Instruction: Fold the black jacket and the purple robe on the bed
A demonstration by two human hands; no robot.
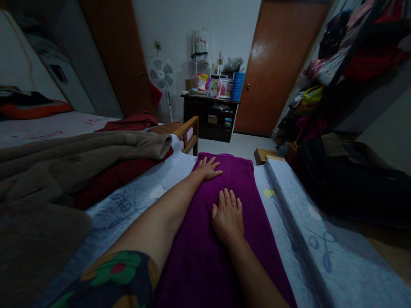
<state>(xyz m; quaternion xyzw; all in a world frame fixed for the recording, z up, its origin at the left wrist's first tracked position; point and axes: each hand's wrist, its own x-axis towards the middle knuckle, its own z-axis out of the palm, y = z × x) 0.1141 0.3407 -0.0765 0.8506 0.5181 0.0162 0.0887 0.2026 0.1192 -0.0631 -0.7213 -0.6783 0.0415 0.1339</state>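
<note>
A long purple cloth [205, 256] lies spread out lengthwise on the bed sheet [276, 239], its far edge close to the bed's end. My left hand [207, 169] rests flat near the cloth's far left corner with its fingers spread. Closer to me, my right hand [228, 216] lies palm down on the middle of the cloth, fingers stretched forward. Neither hand grips anything. The cloth looks mostly smooth, with its near end running out of view below.
A brown fleece garment [80, 162] and dark red fabric [122, 177] lie on the left. A wooden bed rail [189, 130] stands beyond. Dark clothing [346, 179] is heaped at right. A fan [162, 77] and a loaded cabinet [205, 115] stand by the wall.
</note>
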